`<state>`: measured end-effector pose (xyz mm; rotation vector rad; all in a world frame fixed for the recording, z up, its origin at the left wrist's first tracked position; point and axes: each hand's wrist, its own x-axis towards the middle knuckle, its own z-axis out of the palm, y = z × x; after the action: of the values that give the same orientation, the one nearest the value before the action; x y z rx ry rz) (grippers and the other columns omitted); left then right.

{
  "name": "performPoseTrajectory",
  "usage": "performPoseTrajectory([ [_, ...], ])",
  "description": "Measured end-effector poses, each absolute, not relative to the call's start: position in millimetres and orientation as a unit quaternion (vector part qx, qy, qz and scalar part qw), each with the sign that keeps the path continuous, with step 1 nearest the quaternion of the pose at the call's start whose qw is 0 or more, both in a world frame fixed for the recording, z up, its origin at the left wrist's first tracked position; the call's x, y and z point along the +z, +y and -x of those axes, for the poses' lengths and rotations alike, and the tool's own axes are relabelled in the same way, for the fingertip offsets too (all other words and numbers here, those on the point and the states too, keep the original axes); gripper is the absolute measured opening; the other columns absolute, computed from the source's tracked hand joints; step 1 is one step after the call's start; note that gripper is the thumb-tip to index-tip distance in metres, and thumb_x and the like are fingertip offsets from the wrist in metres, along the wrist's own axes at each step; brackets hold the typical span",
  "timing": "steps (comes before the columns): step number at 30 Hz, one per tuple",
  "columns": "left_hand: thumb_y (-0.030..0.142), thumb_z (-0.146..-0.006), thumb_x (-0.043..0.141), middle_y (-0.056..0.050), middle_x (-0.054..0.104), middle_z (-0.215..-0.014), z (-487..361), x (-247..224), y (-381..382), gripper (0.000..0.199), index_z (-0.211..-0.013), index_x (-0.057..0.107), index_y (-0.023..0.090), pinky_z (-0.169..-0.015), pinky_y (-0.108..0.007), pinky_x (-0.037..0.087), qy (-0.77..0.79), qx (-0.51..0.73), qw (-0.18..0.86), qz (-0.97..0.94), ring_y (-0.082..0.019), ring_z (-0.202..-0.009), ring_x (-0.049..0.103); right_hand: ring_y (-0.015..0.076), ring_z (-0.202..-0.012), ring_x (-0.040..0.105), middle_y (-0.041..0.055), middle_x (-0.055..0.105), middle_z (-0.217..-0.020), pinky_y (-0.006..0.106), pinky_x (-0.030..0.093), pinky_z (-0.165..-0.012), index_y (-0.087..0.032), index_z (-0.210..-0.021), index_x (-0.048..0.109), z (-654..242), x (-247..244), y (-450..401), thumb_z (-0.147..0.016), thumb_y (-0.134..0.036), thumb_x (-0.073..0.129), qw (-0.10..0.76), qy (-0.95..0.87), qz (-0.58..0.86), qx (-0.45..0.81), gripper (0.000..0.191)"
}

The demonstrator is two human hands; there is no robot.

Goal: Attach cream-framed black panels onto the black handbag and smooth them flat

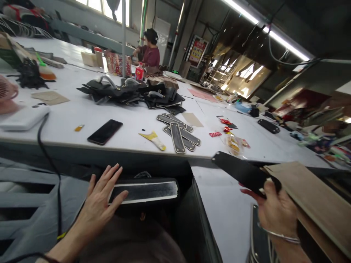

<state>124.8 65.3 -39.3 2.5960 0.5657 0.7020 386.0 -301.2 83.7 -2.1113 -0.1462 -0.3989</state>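
My left hand lies with its fingers spread on the left end of a long black piece, which has a pale strip along its edges and sits in front of my lap. Over on the right, my right hand grips a flat black strip with rounded ends between thumb and fingers. Small holes show at the strip's far end. Below that hand, a stack of black strips with pale edges and metal studs stands on the white side surface, partly hidden by my wrist.
Studded strips lie piled on the white table. Nearby are a phone, a yellow-and-white scraper-like piece and wrapped snacks. Black bags lie behind. Brown board stands at right. A person sits across.
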Motion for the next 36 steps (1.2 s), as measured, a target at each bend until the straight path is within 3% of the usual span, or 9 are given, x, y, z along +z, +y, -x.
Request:
performPoseTrajectory([
  [1,0.048,-0.092,0.043,-0.008,0.040,-0.148,-122.6,-32.4,64.9,0.056,-0.143,0.035,0.026,-0.115,-0.052,0.013,0.219,0.274,0.210,-0.912,-0.030,-0.138,0.033,0.0293,-0.076,0.068,0.0095,0.065,-0.101,0.047,0.057,-0.063,-0.022,-0.120,0.051,-376.0,86.1,-282.3,-0.089,-0.058,0.042,0.525,-0.075,0.840,-0.111,0.048],
  [4,0.054,-0.088,0.046,-0.008,0.055,-0.133,-113.1,-10.7,62.3,0.052,-0.131,0.051,0.025,-0.105,-0.043,0.034,0.291,0.295,0.319,-0.852,-0.029,-0.121,0.050,0.0203,-0.054,0.064,-0.0009,0.062,-0.072,0.031,0.052,-0.046,-0.022,-0.090,0.054,-338.6,81.4,-233.1,-0.075,-0.052,0.072,0.723,-0.032,0.684,0.092,0.038],
  [7,0.061,-0.087,0.045,-0.007,0.068,-0.102,-103.4,4.8,55.1,0.056,-0.126,0.056,0.022,-0.082,-0.034,0.049,0.339,0.226,0.522,-0.750,-0.023,-0.087,0.063,0.0165,-0.046,0.059,-0.0020,0.060,-0.064,0.024,0.045,-0.038,-0.020,-0.087,0.055,-299.2,62.5,-198.5,-0.076,-0.052,0.073,0.741,0.001,0.627,0.241,0.039],
  [9,0.062,-0.085,0.048,-0.004,0.069,-0.082,-98.8,9.2,48.0,0.060,-0.124,0.058,0.018,-0.067,-0.028,0.051,0.354,0.174,0.638,-0.661,-0.018,-0.067,0.061,0.0154,-0.045,0.059,-0.0010,0.061,-0.066,0.022,0.043,-0.036,-0.018,-0.090,0.056,-278.3,46.5,-183.5,-0.078,-0.053,0.071,0.733,0.015,0.613,0.297,0.040],
  [12,0.059,-0.074,0.066,-0.002,0.066,-0.074,-95.1,7.5,39.5,0.055,-0.108,0.066,0.016,-0.050,-0.023,0.048,0.400,0.142,0.716,-0.554,-0.015,-0.058,0.056,0.0146,-0.044,0.058,-0.0006,0.060,-0.066,0.020,0.042,-0.035,-0.017,-0.093,0.057,-263.3,23.1,-173.1,-0.078,-0.056,0.069,0.716,0.031,0.611,0.336,0.043],
  [17,0.058,-0.066,0.072,0.000,0.061,-0.066,-94.0,-4.6,42.6,0.045,-0.081,0.071,0.016,-0.042,-0.020,0.044,0.436,0.168,0.678,-0.568,-0.012,-0.052,0.050,0.0096,-0.039,0.051,-0.0038,0.053,-0.060,0.016,0.034,-0.032,-0.016,-0.081,0.059,-278.5,-6.5,-176.4,-0.069,-0.060,0.075,0.637,0.015,0.697,0.329,0.048],
  [23,0.061,-0.065,0.071,0.002,0.059,-0.060,-101.4,-10.3,54.5,0.047,-0.080,0.066,0.017,-0.041,-0.019,0.037,0.471,0.169,0.623,-0.601,-0.012,-0.048,0.047,0.0046,-0.042,0.038,-0.0048,0.049,-0.059,0.015,0.025,-0.035,-0.016,-0.073,0.058,-300.6,-19.3,-173.0,-0.063,-0.060,0.078,0.596,0.002,0.750,0.288,0.049],
  [29,0.060,-0.071,0.065,0.001,0.056,-0.060,-104.8,-9.4,63.8,0.044,-0.067,0.061,0.016,-0.054,-0.021,0.039,0.461,0.154,0.598,-0.637,-0.014,-0.059,0.050,0.0111,-0.054,0.043,-0.0031,0.049,-0.057,0.019,0.037,-0.045,-0.018,-0.063,0.056,-310.2,-21.6,-163.7,-0.059,-0.059,0.080,0.595,-0.006,0.755,0.276,0.048],
  [36,0.058,-0.069,0.069,0.002,0.053,-0.058,-107.1,-16.5,69.9,0.044,-0.065,0.056,0.016,-0.051,-0.020,0.036,0.475,0.142,0.647,-0.579,-0.012,-0.056,0.044,0.0087,-0.047,0.039,-0.0034,0.049,-0.054,0.018,0.028,-0.039,-0.018,-0.063,0.057,-319.8,-31.0,-168.8,-0.056,-0.060,0.081,0.578,0.021,0.749,0.324,0.049],
])
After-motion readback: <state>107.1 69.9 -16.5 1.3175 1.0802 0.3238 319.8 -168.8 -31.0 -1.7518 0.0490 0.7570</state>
